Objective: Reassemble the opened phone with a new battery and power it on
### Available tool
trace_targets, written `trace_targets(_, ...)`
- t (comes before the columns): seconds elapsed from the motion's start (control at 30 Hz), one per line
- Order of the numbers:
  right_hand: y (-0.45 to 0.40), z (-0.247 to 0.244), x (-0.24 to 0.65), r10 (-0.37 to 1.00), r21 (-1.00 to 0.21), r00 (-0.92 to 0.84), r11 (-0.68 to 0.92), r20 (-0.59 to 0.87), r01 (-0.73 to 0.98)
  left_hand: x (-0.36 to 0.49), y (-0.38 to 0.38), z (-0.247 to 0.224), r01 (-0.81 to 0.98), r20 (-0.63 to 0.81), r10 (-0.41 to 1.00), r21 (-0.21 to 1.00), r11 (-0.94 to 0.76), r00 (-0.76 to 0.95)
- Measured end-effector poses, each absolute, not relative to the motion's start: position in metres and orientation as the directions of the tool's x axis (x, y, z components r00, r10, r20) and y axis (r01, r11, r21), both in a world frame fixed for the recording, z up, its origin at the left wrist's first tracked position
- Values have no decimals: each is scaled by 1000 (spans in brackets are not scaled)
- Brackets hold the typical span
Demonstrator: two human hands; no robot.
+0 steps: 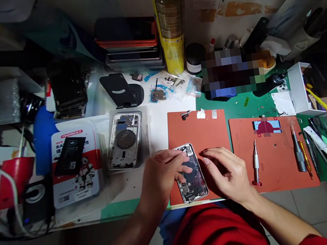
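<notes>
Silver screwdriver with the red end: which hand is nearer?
Right. The right hand is just left of the silver screwdriver; the left hand is farther left, over the opened phone.

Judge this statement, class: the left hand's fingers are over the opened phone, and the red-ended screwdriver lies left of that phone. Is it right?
Not quite. The head view shows the red-ended screwdriver lying right of the opened phone, on a separate orange mat. The left hand's fingers are indeed over the phone.
</notes>
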State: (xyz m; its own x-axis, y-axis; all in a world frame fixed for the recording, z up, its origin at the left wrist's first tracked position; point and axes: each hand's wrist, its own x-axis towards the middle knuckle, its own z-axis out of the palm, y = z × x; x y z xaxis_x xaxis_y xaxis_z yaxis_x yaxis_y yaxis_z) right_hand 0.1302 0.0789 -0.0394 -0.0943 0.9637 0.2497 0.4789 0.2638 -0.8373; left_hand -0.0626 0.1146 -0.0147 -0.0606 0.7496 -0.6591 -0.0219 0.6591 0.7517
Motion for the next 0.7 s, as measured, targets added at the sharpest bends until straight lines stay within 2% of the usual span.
trace_targets(0.7, 79, -42, 130, 957, -831, -138, 290, 255, 475, -58, 117, -13, -16, -716, 690, 695, 719, -108)
